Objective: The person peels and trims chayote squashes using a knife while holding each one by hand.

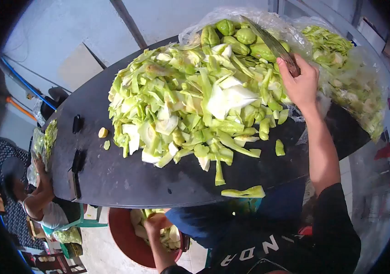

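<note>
In my right hand (pixel 301 84) is a large knife (pixel 268 39), its blade pointing up and left over whole green chayotes (pixel 236 44). Beside it a big pile of cut green and white pieces (pixel 176 100) covers the middle of the dark table (pixel 112 178). Below the table's near edge, my left hand (pixel 157 222) is over a red tub (pixel 119 237) holding pale cut pieces (pixel 172 235). Its fingers are closed, pointing down among the pieces; what they hold is too small to make out.
Clear plastic bags with green peelings (pixel 348 77) stand at the right. Black objects (pixel 77 123) lie on the table's left part. Another person (pixel 44 201) sits at the far left, hands at a plastic bag. A long green strip (pixel 244 192) lies at the near edge.
</note>
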Motion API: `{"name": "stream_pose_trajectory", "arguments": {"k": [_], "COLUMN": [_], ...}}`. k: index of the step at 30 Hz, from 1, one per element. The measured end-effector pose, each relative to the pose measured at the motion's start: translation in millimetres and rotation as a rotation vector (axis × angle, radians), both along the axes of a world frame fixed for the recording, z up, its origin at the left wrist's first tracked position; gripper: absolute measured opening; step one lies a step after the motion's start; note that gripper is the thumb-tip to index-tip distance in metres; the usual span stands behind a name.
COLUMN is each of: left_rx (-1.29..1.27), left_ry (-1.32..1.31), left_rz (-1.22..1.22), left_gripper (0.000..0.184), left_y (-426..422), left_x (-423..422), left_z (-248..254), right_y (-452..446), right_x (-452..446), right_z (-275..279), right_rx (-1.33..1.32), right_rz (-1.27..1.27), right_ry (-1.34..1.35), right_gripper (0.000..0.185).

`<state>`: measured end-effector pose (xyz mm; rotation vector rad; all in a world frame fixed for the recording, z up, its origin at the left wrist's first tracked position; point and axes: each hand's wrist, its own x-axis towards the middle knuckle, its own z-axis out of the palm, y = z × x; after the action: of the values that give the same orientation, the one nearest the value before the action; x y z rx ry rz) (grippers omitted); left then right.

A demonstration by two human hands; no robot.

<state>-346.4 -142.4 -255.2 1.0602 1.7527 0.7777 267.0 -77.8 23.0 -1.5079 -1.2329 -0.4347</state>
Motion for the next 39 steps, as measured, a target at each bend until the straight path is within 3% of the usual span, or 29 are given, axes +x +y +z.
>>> {"name": "stream_pose_trajectory", "arguments": {"k": [1,2,3,5,6,8,10,12,14,16,19,23,30,34,39], "left_rx": [0.139,0.149,0.384,0.522,0.621,0.735,0.800,0.659,0.633,0.448,0.410,0.297,0.105,-0.013,0.006], "left_ry": [0.019,-0.082,-0.109,-0.481,-0.436,-0.414,-0.518,-0.509,-0.775,-1.057,-1.176,-1.588,-1.811,-1.910,-1.771], "left_rz": [0.045,0.169,0.186,0.370,0.401,0.468,0.268,0.264,0.171,0.095,0.016,-0.073,-0.043,-0.267,-0.350], "left_gripper": [0.041,0.042,0.035,0.055,0.058,0.056,0.054,0.049,0.043,0.040,0.043,0.049,0.052,0.054,0.052], "left_y": [-2.0,-6.8,-12.6,-9.9,-5.6,5.4,22.3,38.8,84.7,111.7,149.1,183.7,186.4,178.4,182.2], "left_x": [-45.5,-38.4,-40.3,-71.7,-89.7,-59.7,7.6,106.0,138.2,206.0,289.2,353.1,411.8,412.3,401.6], "left_z": [-17.8,33.0,63.3,102.0,115.0,167.5,209.3,255.7,240.8,257.8,274.4,278.6,290.6,287.7,281.0], "right_y": [0.0,-0.2,-0.5,-1.9,-1.4,-2.5,-4.8,-8.7,-9.8,-8.9,-19.7,-22.3,-12.3,-11.2,-9.1], "right_x": [1.0,1.5,1.8,1.1,-0.1,-4.2,-13.3,-24.6,-30.2,-27.5,-43.1,-47.6,-40.0,-36.1,-34.5], "right_z": [0.2,1.1,1.1,0.0,1.2,3.7,6.5,9.9,4.7,-3.5,9.7,18.4,6.2,8.3,7.1], "right_rx": [-0.001,0.005,0.012,-0.009,-0.024,-0.016,-0.004,-0.004,-0.026,-0.138,-0.369,-0.495,-0.545,-0.550,-0.559], "right_rz": [0.000,-0.001,-0.002,-0.013,-0.016,0.008,0.029,0.061,0.083,0.322,0.623,0.843,0.856,0.865,0.874], "right_ry": [0.001,-0.008,-0.015,0.003,0.009,-0.006,-0.021,0.037,0.065,0.253,0.594,0.638,0.624,0.728,0.698], "right_gripper": [0.015,0.015,0.015,0.016,0.016,0.016,0.017,0.016,0.019,0.022,0.022,0.023,0.031,0.032,0.032]}}
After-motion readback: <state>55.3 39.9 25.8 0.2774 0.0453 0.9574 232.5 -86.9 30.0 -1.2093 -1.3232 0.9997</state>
